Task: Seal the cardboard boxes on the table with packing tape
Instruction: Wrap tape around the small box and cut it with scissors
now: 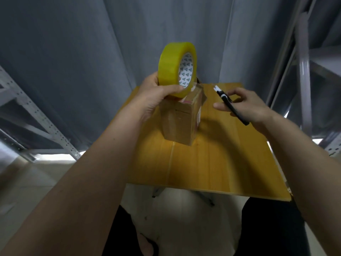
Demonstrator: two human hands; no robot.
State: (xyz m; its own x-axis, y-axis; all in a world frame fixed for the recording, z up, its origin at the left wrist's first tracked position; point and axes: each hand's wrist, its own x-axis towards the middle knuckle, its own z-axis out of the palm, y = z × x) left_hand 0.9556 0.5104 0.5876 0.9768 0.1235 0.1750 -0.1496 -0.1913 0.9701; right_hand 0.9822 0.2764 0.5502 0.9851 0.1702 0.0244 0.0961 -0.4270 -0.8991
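Observation:
My left hand (154, 95) grips a yellow roll of packing tape (173, 69) and holds it up above the far end of a brown cardboard box (180, 122). The box stands on a small yellow table (221, 163), its top partly hidden by the roll and my hand. To the right of the box, my right hand (245, 106) holds a black utility knife (230, 103) with its white blade tip pointing up and left. The knife is clear of the box and of the tape.
Grey curtains hang behind the table. Metal shelving uprights (36, 115) stand at the left and a metal rack (304, 71) at the right. The table's folding legs (156, 192) and my dark trouser legs show below its near edge, over a pale floor.

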